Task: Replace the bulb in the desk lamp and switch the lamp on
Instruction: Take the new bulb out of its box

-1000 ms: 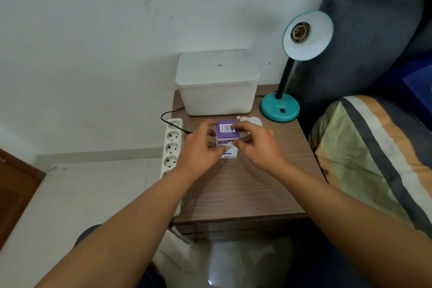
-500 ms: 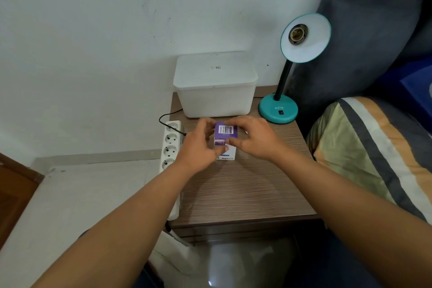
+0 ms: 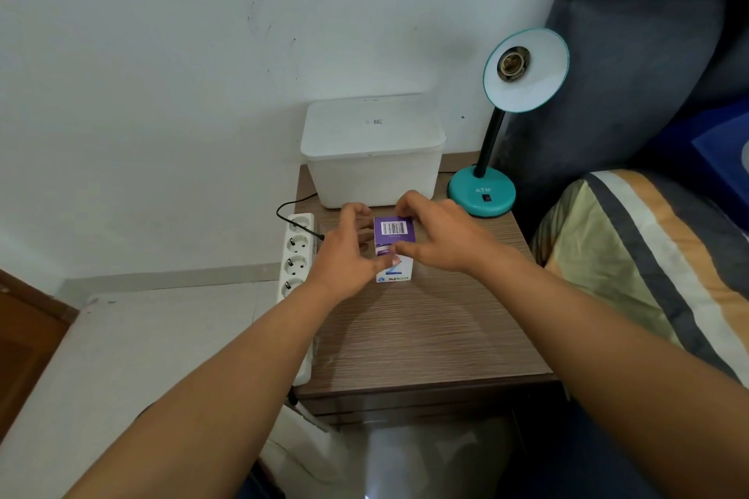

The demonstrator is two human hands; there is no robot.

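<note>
Head view: both arms reaching in from 6 o'clock over the worktop (image 3: pixel 425 336).
Change: bulb box (image 3: pixel 394 245) now closer to the white bin (image 3: pixel 373 152) than a second ago, barcode flap up.
Hands: left hand (image 3: pixel 344 255) and right hand (image 3: pixel 439 237) pinching the box from either side, thumbs on its near face.
Meaning: box unopened; new bulb likely inside.
Lamp: desk lamp (image 3: pixel 502 122) at 1 o'clock, socket (image 3: pixel 512 63) bare.
Around: power strip (image 3: pixel 296 255) at 10 o'clock, cable plugged in.
Obstacles: none between box and lamp.
</note>
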